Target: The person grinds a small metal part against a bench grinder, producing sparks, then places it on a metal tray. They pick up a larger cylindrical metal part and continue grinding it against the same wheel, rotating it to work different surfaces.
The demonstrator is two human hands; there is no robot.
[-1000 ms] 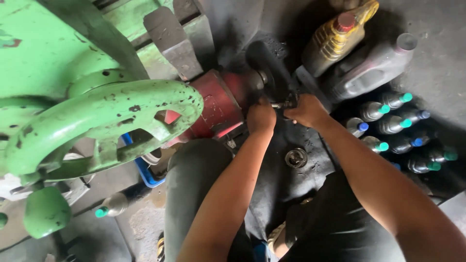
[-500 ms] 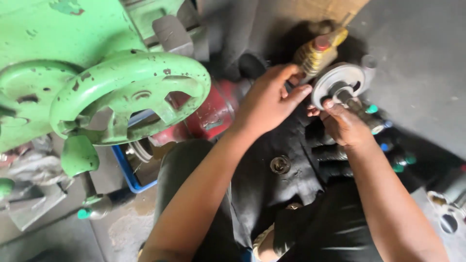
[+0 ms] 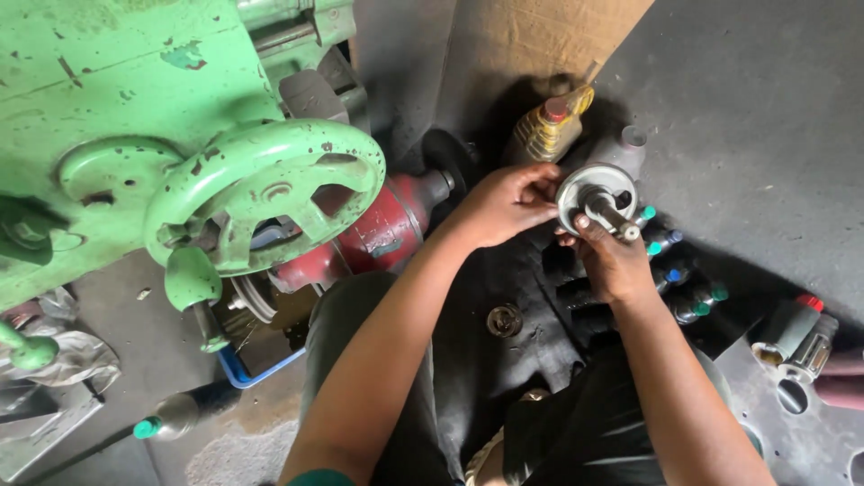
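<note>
Both hands' grip closed on round metal part [image 3: 596, 193].

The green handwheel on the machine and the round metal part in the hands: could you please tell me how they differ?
The green handwheel is painted, chipped, spoked and fixed to the green machine. The round metal part is bare grey, far smaller, with a stub shaft, and is held by the left hand and right hand. Both are round.
</note>
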